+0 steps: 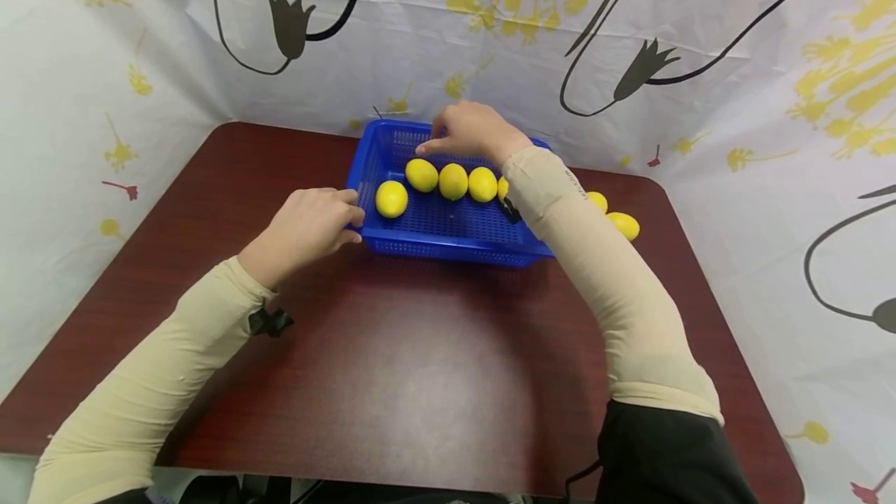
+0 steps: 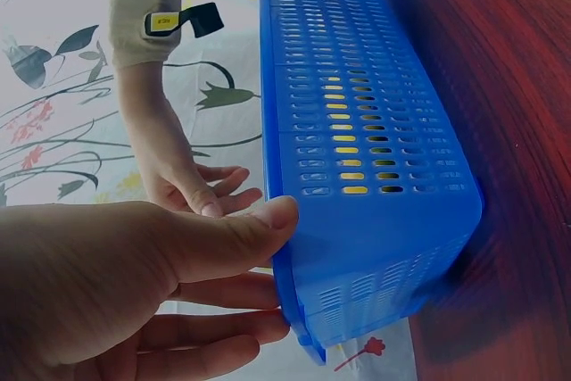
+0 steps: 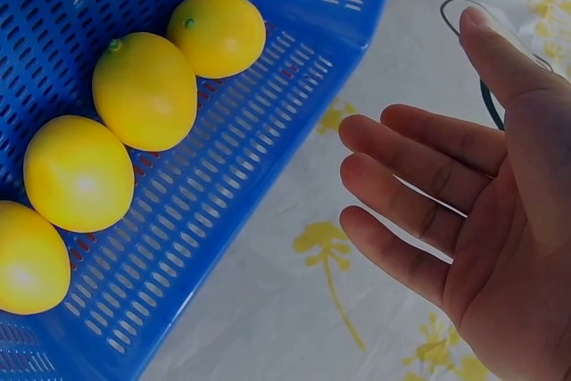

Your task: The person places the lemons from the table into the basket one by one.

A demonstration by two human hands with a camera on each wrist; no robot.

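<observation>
Left hand (image 1: 308, 225): thumb and fingers grip left end of blue basket (image 1: 455, 246) on table (image 1: 420, 364). Right hand (image 1: 477, 131): fingers loosely extended, nothing held, by back rim. Inside: lemon row (image 1: 453, 182), single lemon (image 1: 391, 199) nearer left front.

Five glossy yellow oval lemons (image 1: 453, 181) showing in one blue perforated plastic basket (image 1: 455, 243), two more lemons (image 1: 623, 225) toward the right edge of one dark-red table (image 1: 420, 364)!

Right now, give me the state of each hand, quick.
Left hand: closed, holding the blue basket by its rim.
Right hand: open, holding nothing.
</observation>
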